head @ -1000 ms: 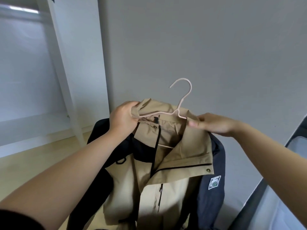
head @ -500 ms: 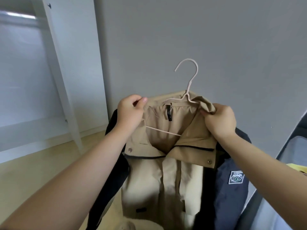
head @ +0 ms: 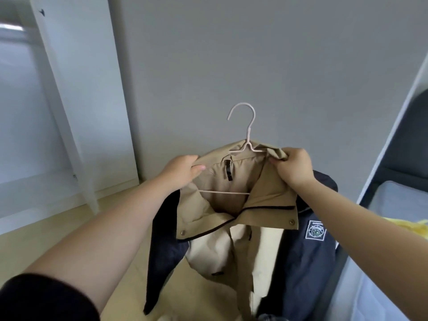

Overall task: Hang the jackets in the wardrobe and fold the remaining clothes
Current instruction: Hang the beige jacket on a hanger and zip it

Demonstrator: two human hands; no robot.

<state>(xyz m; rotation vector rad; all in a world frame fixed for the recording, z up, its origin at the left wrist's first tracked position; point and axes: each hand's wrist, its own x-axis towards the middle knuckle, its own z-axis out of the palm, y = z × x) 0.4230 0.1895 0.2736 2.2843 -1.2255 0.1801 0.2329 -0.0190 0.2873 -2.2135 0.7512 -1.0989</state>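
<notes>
A tan and navy jacket (head: 261,228) hangs in front of me on a pale pink hanger (head: 247,133), whose hook sticks up above the collar. My left hand (head: 183,170) grips the left side of the collar. My right hand (head: 293,166) pinches the bunched right side of the collar. The jacket front hangs open, showing the hanger's lower bar inside. A white badge sits on the navy right sleeve.
The open white wardrobe (head: 69,112) stands at the left, with a shelf low inside. A grey wall (head: 254,54) is straight ahead. A bed frame with a mattress (head: 398,205) and a yellow garment (head: 410,227) lies at the right. Wooden floor is below.
The jacket and hanger have shifted right and lower in view. My right hand went from resting flat on the shoulder to pinching the collar, and the collar has been spread open.
</notes>
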